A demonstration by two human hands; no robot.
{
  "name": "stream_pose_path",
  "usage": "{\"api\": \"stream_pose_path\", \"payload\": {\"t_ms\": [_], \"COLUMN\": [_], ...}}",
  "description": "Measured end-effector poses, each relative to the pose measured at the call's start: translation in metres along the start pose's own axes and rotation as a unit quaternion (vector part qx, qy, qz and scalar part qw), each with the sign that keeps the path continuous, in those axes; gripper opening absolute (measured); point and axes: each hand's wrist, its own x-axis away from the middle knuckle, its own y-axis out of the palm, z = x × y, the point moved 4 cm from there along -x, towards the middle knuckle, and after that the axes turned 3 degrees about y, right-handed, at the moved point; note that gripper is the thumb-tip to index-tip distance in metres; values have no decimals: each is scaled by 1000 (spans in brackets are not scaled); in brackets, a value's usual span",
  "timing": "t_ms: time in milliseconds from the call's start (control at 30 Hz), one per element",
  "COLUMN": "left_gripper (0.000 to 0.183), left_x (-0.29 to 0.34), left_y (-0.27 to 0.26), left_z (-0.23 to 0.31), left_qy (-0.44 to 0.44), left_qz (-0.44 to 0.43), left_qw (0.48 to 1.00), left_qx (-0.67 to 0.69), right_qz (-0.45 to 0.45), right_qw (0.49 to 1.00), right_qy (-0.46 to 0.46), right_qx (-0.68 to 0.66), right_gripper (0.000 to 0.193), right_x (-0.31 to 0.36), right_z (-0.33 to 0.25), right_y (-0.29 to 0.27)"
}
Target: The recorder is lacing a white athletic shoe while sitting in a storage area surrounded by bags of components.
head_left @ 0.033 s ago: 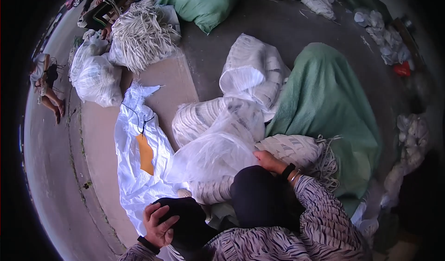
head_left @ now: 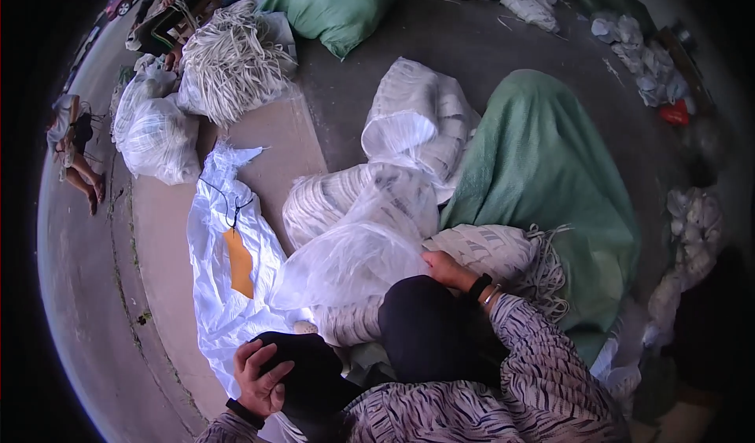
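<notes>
While your right hand (head_left: 447, 270) presses, fingers curled, on the clear bag (head_left: 354, 254) of white cord at frame centre, nothing has shifted since the prior frame. Left hand (head_left: 259, 380) stays cupped over your dark knee (head_left: 311, 372), lower left, gripping nothing else. White sack (head_left: 216, 286) lies flat, left.

Soft daylight, faint shadows — edges bent, dark.

The concrete floor (head_left: 503, 58) bears green sacks (head_left: 550, 168), white cord bundles (head_left: 236, 58) and clear plastic bags (head_left: 157, 136).
</notes>
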Motion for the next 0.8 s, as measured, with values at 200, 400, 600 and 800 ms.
{"api": "stream_pose_path", "payload": {"t_ms": [200, 400, 600, 800], "left_gripper": [35, 34, 30, 29], "left_x": [-8, -5, 16, 26], "left_y": [13, 20, 23, 26], "left_z": [12, 46, 73, 80], "left_qy": [-9, 10, -22, -42], "left_qz": [50, 54, 77, 117], "left_qw": [999, 996, 988, 980], "left_qx": [-17, -75, -129, -152], "right_qz": [143, -21, -19, 114], "right_qw": [988, 975, 973, 679], "right_qy": [-53, 40, 80, 94], "right_qx": [-26, 215, 218, -719], "right_gripper": [27, 21, 37, 66], "right_x": [27, 129, 162, 121], "right_z": [10, 80, 125, 96], "right_y": [14, 30, 53, 26]}}
